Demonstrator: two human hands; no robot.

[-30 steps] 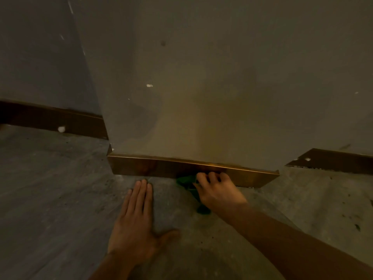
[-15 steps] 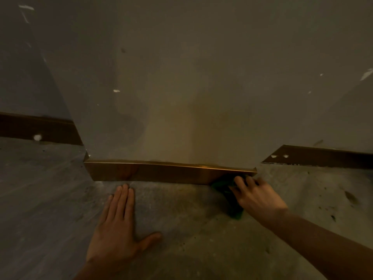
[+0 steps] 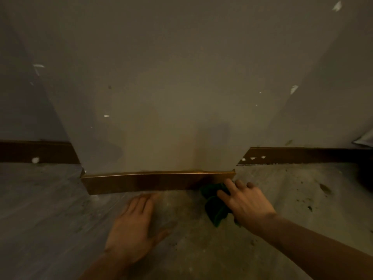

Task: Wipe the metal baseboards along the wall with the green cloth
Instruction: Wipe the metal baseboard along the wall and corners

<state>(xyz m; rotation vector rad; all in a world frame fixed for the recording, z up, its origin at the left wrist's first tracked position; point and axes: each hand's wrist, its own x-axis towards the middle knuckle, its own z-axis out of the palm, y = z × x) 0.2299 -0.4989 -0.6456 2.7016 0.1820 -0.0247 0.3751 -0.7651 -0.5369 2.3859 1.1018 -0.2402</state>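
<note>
A copper-coloured metal baseboard (image 3: 145, 182) runs along the foot of a protruding grey wall section. My right hand (image 3: 245, 201) presses a dark green cloth (image 3: 214, 207) against the right end of that baseboard, near its corner. Part of the cloth hangs down onto the floor below my palm. My left hand (image 3: 134, 229) lies flat on the concrete floor in front of the baseboard, fingers together and holding nothing.
Darker baseboards run along the recessed walls at the left (image 3: 38, 151) and right (image 3: 302, 155), with white paint flecks on them. The grey concrete floor (image 3: 50, 219) is dusty, with dark specks at the right. A pale object (image 3: 365, 138) shows at the right edge.
My right hand has slid the green cloth rightward along the baseboard from its middle to its right end. My left hand has shifted right across the floor as my view turned.
</note>
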